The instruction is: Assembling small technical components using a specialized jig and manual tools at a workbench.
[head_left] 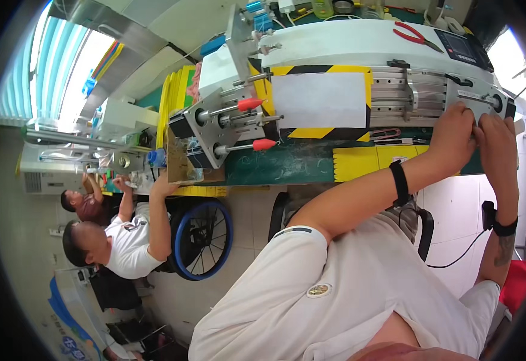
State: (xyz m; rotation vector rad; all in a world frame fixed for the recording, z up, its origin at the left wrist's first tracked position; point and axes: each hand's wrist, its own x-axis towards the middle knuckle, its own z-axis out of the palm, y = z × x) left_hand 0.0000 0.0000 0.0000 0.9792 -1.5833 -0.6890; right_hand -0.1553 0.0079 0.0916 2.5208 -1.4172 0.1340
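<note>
In the head view, a silver rail assembly [389, 90] is seen extending left from the hands, its grooved bars met by a flat metal plate [464, 91] fitted with a rod. The left hand [453, 129] and right hand [495, 135] are held close together at the plate's near edge, fingers bent; whether anything is pinched cannot be told. Left of them, a white sheet [320, 99] is bordered by yellow-and-black tape [335, 133]. The green desk [299, 159] is scuffed; farther left, a blue-rimmed wheel [203, 274] and two co-workers [132, 249] are seen.

At your left hand [452, 131]: silver-grey plate [453, 94]; left of it, black-yellow striped border [328, 133], white sheet [319, 101]; beyond, red-handled pliers [424, 41].
</note>
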